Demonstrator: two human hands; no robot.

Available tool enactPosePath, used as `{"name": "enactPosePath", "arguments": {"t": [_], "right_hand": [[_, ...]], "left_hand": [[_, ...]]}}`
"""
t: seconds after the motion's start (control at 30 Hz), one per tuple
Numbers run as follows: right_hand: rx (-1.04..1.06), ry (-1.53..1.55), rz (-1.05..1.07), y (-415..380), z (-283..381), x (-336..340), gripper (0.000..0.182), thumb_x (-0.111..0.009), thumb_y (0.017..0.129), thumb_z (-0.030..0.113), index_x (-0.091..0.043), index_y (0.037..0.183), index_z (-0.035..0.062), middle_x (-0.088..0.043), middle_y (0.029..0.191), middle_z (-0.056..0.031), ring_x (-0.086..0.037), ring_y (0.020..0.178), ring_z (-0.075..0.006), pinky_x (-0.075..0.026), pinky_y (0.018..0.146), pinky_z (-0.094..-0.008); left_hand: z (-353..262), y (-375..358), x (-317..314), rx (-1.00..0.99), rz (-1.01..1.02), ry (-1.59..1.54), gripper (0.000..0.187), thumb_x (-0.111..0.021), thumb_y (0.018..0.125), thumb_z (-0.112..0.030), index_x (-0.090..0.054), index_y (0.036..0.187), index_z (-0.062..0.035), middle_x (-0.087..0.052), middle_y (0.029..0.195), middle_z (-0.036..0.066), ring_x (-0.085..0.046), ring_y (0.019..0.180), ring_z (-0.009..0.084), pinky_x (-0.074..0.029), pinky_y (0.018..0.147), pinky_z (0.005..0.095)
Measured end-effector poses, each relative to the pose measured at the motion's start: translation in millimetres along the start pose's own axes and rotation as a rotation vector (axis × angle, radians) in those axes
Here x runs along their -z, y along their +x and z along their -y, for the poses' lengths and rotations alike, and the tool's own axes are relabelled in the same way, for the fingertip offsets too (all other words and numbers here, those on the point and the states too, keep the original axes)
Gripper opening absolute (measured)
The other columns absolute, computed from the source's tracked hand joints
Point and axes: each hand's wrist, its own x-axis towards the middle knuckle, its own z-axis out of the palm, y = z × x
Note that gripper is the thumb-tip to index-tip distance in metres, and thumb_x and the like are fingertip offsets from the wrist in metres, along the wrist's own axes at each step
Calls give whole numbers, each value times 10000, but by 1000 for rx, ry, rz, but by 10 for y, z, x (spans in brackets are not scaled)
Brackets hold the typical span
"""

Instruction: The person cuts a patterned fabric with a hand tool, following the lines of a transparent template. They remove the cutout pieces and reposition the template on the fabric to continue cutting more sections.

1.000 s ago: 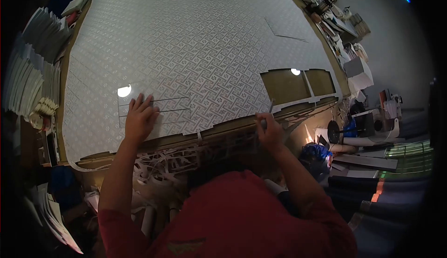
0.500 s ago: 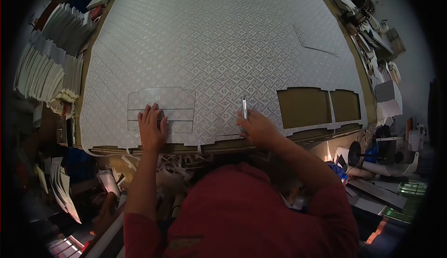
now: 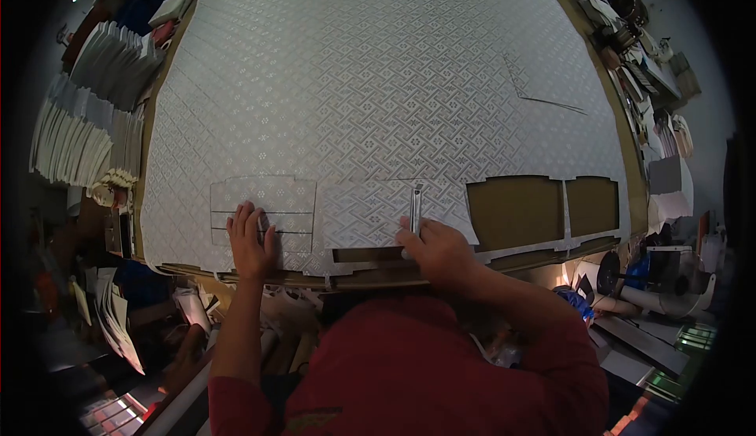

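My left hand (image 3: 250, 243) lies with its fingers apart on a clear template (image 3: 296, 200) with dark lines across it. Under the template is a large silver-white patterned sheet (image 3: 378, 113). My right hand (image 3: 438, 249) is closed around a metal utility knife (image 3: 416, 208), whose silver end points away from me. A cut piece (image 3: 358, 214) of the same patterned material lies by the right hand, shifted away from the sheet's near edge. Along the piece's near side a dark brown strip (image 3: 366, 256) of the surface below shows.
Two cut-out openings (image 3: 516, 209) at the right bare the brown board. Another angular cut line (image 3: 551, 104) marks the sheet's far right. Paper stacks (image 3: 72, 137) stand along the left side; a fan (image 3: 610, 273) is at lower right.
The cut piece beside my right hand has come away from the sheet and slid away from me, baring a brown strip. My right hand still grips the knife. The view has tilted upward.
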Motion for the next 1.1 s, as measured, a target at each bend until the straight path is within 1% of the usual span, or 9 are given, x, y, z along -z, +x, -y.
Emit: {"name": "enactPosePath", "arguments": {"t": [0.03, 0.17, 0.23, 0.37, 0.5, 0.57, 0.8, 0.97, 1.1], "right_hand": [[-111, 31, 42, 27, -12, 161, 195, -652, 884, 109, -649, 1076, 76, -713, 984, -183, -715, 1006, -352, -588, 797, -435], [-95, -49, -40, 235, -294, 876, 215, -644, 878, 76, -657, 1093, 82, -674, 875, -116, -697, 857, -309, -552, 679, -420], [-165, -278, -240, 331, -647, 1173, 200, -644, 878, 69, -654, 1077, 84, -635, 822, -107, -670, 793, -312, -525, 638, -439], [-334, -516, -441, 311, -1972, 1455, 191, -602, 914, 28, -627, 1092, 95, -656, 867, -163, -666, 891, -376, -537, 723, -477], [-419, -560, -328, -169, -3162, 1157, 198, -605, 915, 16, -608, 1104, 78, -665, 958, -211, -650, 991, -419, -530, 820, -511], [-699, -384, -353, -363, -3144, 828, 233, -635, 900, 24, -602, 1127, 65, -662, 1059, -233, -627, 1089, -442, -515, 898, -529], [-444, -310, -479, -434, -2494, -83, 305, -633, 880, 3, -602, 1183, -13, -657, 1214, -228, -622, 1142, -433, -503, 1019, -486], [-453, -220, -407, -483, -2531, -128, 218, -603, 974, 17, -588, 1192, 11, -631, 1375, -252, -583, 1311, -433, -468, 1091, -472], [-424, -241, -386, -477, -2588, -139, 186, -585, 995, 22, -583, 1181, 16, -630, 1383, -253, -580, 1320, -437, -472, 1091, -465]], "left_hand": [[31, -15, 7, 4, 12, 20, 447, -676, 939, -218, -585, 1349, -63, -517, 1530, 193, -424, 1459, 417, -247, 1220, 593], [40, -17, -57, -14, 19, 22, 453, -648, 964, -241, -576, 1370, -54, -509, 1533, 205, -420, 1462, 419, -254, 1223, 578], [68, -23, -64, 26, 37, 29, 492, -676, 930, -241, -573, 1378, -65, -497, 1547, 200, -410, 1471, 417, -245, 1224, 597], [70, -30, -53, 33, 36, 46, 486, -675, 927, -230, -576, 1373, -64, -488, 1557, 197, -396, 1484, 415, -242, 1229, 594], [38, -37, -61, 31, 33, 53, 495, -686, 916, -227, -577, 1369, -60, -473, 1564, 214, -381, 1489, 438, -247, 1226, 599], [53, 1, -62, 41, 12, 73, 500, -693, 910, -227, -579, 1367, -59, -467, 1566, 221, -377, 1489, 446, -251, 1223, 600], [-13, 6, -33, 28, -13, -11, 520, -765, 865, -243, -607, 1332, -79, -494, 1512, 219, -412, 1447, 445, -292, 1198, 610], [-60, 21, 12, 72, -4, -20, 544, -766, 880, -326, -617, 1353, -102, -481, 1534, 198, -395, 1466, 428, -278, 1208, 612], [-35, 6, 12, 92, -1, -73, 550, -748, 896, -360, -617, 1366, -107, -469, 1545, 205, -385, 1477, 424, -266, 1214, 618]]}}
